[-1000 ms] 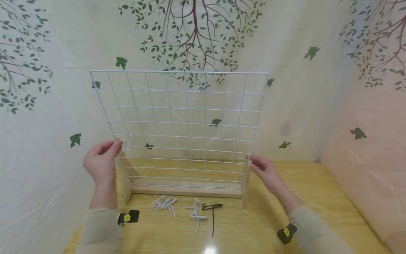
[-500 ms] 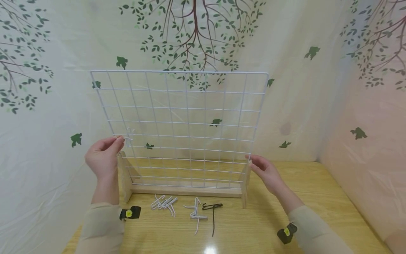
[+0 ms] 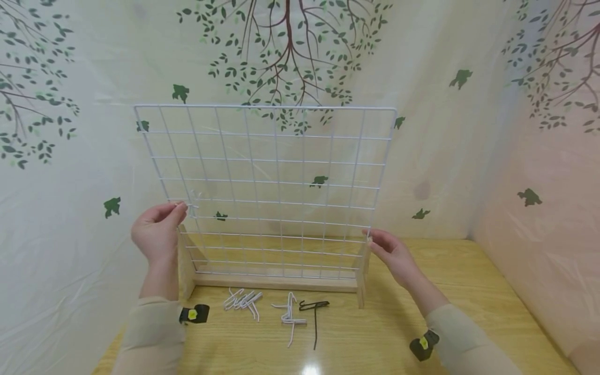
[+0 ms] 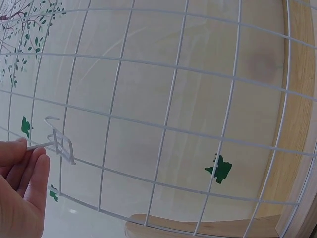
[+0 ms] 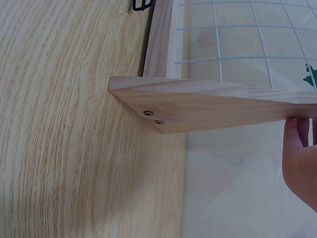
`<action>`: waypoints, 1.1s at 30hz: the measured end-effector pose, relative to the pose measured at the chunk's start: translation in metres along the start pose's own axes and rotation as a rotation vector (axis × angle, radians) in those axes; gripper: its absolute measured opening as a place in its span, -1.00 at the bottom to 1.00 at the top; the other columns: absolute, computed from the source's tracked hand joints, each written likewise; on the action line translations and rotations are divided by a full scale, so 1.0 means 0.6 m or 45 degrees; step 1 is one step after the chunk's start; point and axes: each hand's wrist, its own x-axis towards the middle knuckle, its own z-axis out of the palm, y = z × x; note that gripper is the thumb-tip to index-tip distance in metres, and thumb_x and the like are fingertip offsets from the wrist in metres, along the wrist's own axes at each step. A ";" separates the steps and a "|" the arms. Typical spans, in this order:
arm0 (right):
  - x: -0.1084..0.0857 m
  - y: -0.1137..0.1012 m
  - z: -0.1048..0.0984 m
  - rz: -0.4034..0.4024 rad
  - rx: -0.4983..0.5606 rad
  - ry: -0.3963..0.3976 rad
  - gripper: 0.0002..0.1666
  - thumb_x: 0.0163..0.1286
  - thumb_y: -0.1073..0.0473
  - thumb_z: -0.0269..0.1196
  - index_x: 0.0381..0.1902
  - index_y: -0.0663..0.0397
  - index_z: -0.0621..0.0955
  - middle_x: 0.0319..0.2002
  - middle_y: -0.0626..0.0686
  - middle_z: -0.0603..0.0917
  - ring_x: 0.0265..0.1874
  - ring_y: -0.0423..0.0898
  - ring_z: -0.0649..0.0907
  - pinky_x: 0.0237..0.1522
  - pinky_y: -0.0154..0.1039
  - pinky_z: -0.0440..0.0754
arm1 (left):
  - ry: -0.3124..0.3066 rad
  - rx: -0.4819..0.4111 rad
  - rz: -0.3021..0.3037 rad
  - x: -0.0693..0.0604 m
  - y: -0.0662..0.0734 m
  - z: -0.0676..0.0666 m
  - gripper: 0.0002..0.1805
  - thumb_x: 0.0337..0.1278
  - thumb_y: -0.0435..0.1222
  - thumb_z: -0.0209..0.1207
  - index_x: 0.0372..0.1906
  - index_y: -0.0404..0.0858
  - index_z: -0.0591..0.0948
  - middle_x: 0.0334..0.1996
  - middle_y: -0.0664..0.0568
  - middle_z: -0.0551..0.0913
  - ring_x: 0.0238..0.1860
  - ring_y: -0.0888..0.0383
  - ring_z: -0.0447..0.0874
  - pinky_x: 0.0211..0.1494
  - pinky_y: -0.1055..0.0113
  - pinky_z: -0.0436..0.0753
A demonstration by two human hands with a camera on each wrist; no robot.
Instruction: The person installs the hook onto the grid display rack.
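A white wire grid (image 3: pixel 276 200) stands in a wooden stand (image 3: pixel 276 282). The left hand (image 3: pixel 157 232) pinches the straight end of a white wire hook (image 4: pixel 62 145) between thumb and fingertips; the hook's bent frame lies against the grid's lower left part. Whether it is caught on a wire I cannot tell. The right hand (image 3: pixel 394 256) grips the top of the stand's right wooden upright (image 5: pixel 213 109) at the grid's edge, its thumb and fingers round the wood. That hand is cut off at the right in the right wrist view (image 5: pixel 302 163).
White hooks (image 3: pixel 242 301) lie in a pile in front of the stand on the wooden table (image 3: pixel 389 338). More white hooks (image 3: pixel 290 317) and black hooks (image 3: pixel 314 305) lie right of them. A printed curtain (image 3: pixel 431 156) hangs behind.
The left hand has moved slightly to the right and the hook has shifted right with it along the grid. The right hand has stayed on the upright.
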 end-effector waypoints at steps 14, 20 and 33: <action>-0.003 -0.006 0.000 0.025 -0.008 -0.019 -0.48 0.50 0.12 0.19 0.30 0.29 0.45 0.17 -0.10 0.59 0.10 -0.28 0.54 0.08 -0.45 0.48 | 0.069 0.168 0.038 -0.008 -0.023 0.001 -0.90 -0.07 -0.33 0.51 -0.49 -0.18 0.76 -0.49 0.26 0.74 -0.39 0.32 0.68 -0.30 0.59 0.59; -0.003 -0.001 0.000 0.013 0.009 -0.018 -0.47 0.50 0.13 0.19 0.30 0.32 0.44 0.13 -0.17 0.60 0.12 -0.21 0.54 0.08 -0.46 0.48 | 0.096 0.170 0.024 -0.015 -0.033 0.001 -0.91 -0.06 -0.34 0.50 -0.44 -0.23 0.78 -0.46 0.24 0.74 -0.34 0.29 0.66 -0.26 0.56 0.57; -0.004 0.001 0.003 -0.006 0.022 -0.004 -0.49 0.50 0.16 0.18 0.28 0.36 0.44 0.12 -0.22 0.60 0.09 -0.30 0.55 0.08 -0.46 0.49 | 0.075 0.199 0.079 -0.026 -0.051 -0.006 -0.80 -0.04 -0.28 0.50 -0.31 -0.30 0.77 -0.46 0.27 0.72 -0.36 0.30 0.64 -0.32 0.59 0.57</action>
